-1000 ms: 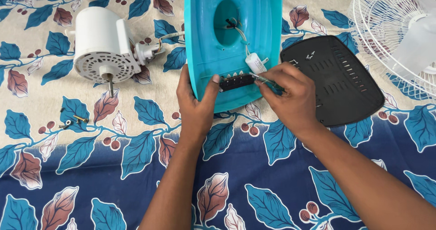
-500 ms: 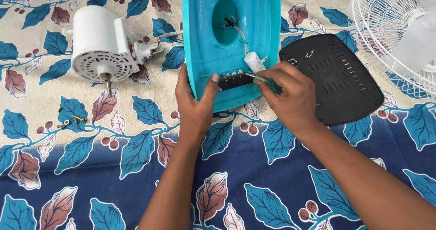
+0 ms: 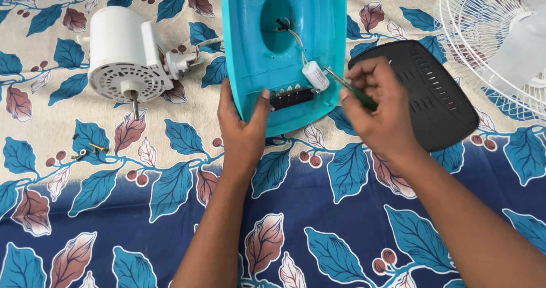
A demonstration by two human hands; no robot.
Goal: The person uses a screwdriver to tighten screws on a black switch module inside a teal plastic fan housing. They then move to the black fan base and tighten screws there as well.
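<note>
Fingers of the right hand (image 3: 378, 114) close round a green-handled screwdriver (image 3: 348, 89); its tip points toward the white capacitor (image 3: 315, 75) inside the turquoise fan base (image 3: 284, 49). Half a second ago this hand lay lower, against the black switch block (image 3: 291, 98); now it is lifted up and to the right, clear of the block. Left hand (image 3: 243, 130) unchanged: fingers grip the base's lower left edge, thumb on the inner face beside the switch block. Base lies open side up on the leaf-print cloth (image 3: 170, 208).

Base top edge cut off by frame. Screwdriver handle mostly hidden in the fist. White motor (image 3: 122, 54), black cover (image 3: 438, 100) and fan grille (image 3: 489, 37) lie alongside; grille partly cut off. Small screws (image 3: 88, 149) hard to make out.
</note>
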